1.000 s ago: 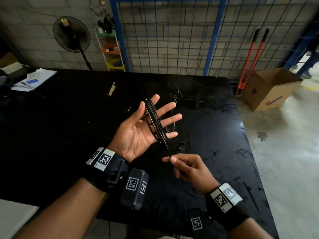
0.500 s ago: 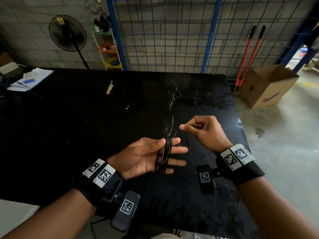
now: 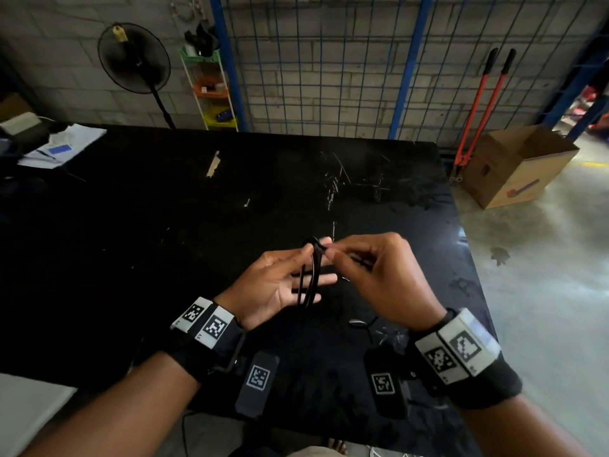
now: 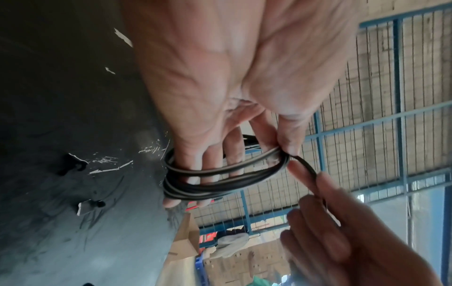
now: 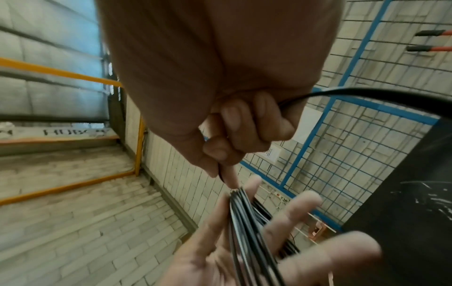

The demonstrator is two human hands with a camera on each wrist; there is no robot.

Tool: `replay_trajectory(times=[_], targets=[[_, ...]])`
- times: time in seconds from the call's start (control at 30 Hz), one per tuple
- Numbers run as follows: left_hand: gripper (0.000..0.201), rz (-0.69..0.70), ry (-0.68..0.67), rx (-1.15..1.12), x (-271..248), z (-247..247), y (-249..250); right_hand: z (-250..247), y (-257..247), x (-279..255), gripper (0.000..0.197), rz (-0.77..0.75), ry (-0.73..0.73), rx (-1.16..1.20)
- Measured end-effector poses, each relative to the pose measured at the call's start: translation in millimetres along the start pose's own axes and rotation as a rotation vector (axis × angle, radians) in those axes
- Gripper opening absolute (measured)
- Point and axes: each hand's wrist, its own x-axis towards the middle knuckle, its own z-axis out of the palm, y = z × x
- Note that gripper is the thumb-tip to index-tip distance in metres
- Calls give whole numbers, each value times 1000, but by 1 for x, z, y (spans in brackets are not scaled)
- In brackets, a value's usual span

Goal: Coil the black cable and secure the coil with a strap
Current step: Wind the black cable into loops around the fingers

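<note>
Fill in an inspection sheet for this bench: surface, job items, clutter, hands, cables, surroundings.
Surface: black table, scratched.
Job's things: black cable coiled in several loops; strap: nothing seen.
Clutter: papers at the far left corner; pale scrap mid-table.
Hands: left hand carries the coil round straight fingers, thumb pinning it; right hand pinches the free run.
Cables: loose tail trails from the right hand.
Surroundings: fan, wire fence, bolt cutters, cardboard box.

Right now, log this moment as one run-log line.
phase: coiling | left hand: black cable looped round it, thumb pinning the loops | right hand: pinches free strand at coil top | coil: not yet tied
</note>
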Motion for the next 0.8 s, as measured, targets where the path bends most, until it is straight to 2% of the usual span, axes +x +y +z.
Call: replay_trajectory(times=[0.17,0.43,0.63,0.8], targets=[[40,92,0,-125,7,-3,9,16,6,-17,21,21,29,187],[44,257,-130,-456,11,-9,34,25,32,-31,23,169,-50,564],[42,339,-197,-521,11,-14,45,36,54,-41,25,346,-143,644],[42,313,-354,-578,7,-12,48,39,80,-41,23,435,-205,553]])
